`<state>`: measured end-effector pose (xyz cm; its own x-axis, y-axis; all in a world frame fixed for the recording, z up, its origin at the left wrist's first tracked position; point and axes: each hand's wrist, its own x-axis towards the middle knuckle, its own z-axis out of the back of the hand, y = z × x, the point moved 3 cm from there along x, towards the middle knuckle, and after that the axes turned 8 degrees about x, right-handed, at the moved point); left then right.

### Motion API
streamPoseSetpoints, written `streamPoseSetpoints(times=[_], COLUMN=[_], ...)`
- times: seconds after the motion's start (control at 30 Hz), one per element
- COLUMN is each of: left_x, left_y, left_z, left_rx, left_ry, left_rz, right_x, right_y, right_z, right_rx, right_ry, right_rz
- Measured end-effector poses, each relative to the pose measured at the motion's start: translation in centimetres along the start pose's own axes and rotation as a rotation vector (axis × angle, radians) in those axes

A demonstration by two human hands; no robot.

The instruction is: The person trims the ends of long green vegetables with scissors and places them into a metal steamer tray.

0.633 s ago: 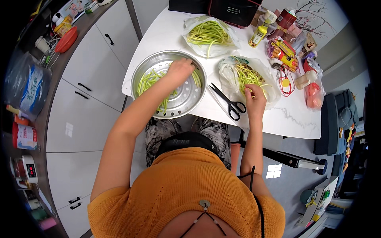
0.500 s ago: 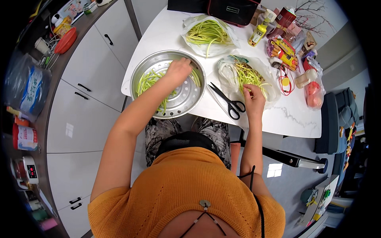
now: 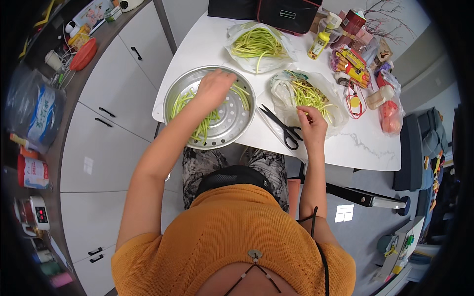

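Note:
A round metal steamer pan [image 3: 232, 118] with holes in its base stands at the table's near left. Short cut garlic scapes [image 3: 203, 129] lie in it, mostly at its left, with a few along the right wall. My left hand [image 3: 216, 90] is over the pan's far part, fingers curled together; what they hold, if anything, is hidden. Beside a plastic bag [image 3: 335, 109] of thin scape tips and scraps [image 3: 312, 95], my right hand [image 3: 313, 123] pinches thumb and fingers together around something too small to name. Black-handled scissors [image 3: 285, 127] lie between the pan and this hand.
Behind the pan sits a bag of long garlic scapes [image 3: 257, 43]. A yellow bottle [image 3: 320, 44], snack packages [image 3: 351, 64], a capped jar [image 3: 379, 97] and a red-filled bag [image 3: 391, 118] crowd the right side. A black case [image 3: 288, 15] stands at the back.
My left hand has shifted slightly left and up over the pan. The right hand has drawn a little left and down, its fingers still pinched beside the scraps bag.

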<state>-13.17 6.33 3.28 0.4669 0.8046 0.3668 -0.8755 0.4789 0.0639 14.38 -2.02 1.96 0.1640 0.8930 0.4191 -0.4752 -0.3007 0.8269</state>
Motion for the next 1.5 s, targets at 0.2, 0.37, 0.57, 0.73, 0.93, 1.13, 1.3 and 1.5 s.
streamPoseSetpoints(times=[0.2, 0.37, 0.57, 0.73, 0.93, 1.13, 1.3, 1.5], left_x=[-3.0, -4.5, -4.6, -4.7, -5.3, -5.6, -5.8, -5.8], left_y=[-3.7, -6.6, -7.6, -7.4, -7.6, -8.4, -8.6, -9.0], left_z=[5.3, 6.3, 6.3, 5.7, 5.1, 4.3, 3.4, 3.0], left_rx=[-0.179, -0.275, -0.364, -0.476, -0.749, -0.993, -1.109, -1.158], left_ry=[-0.254, -0.296, -0.289, -0.348, -0.284, -0.095, 0.015, 0.158], left_rz=[-0.058, -0.078, -0.077, -0.071, 0.057, 0.167, 0.22, 0.223], right_x=[-0.6, -1.6, -2.5, -2.2, -2.2, -2.2, -2.2, -2.4], right_y=[3.6, 7.7, 7.9, 6.7, 5.2, 5.7, 4.8, 3.9], right_z=[-1.9, -3.4, -4.2, -4.1, -3.7, -3.8, -3.7, -3.8], right_rx=[0.142, -0.115, -0.291, -0.038, 0.6, 0.852, 0.714, 0.705], right_ry=[0.168, 0.2, 0.222, 0.253, 0.366, 0.412, 0.428, 0.411], right_rz=[0.037, 0.325, 0.375, 0.259, -0.27, -0.236, -0.187, -0.218])
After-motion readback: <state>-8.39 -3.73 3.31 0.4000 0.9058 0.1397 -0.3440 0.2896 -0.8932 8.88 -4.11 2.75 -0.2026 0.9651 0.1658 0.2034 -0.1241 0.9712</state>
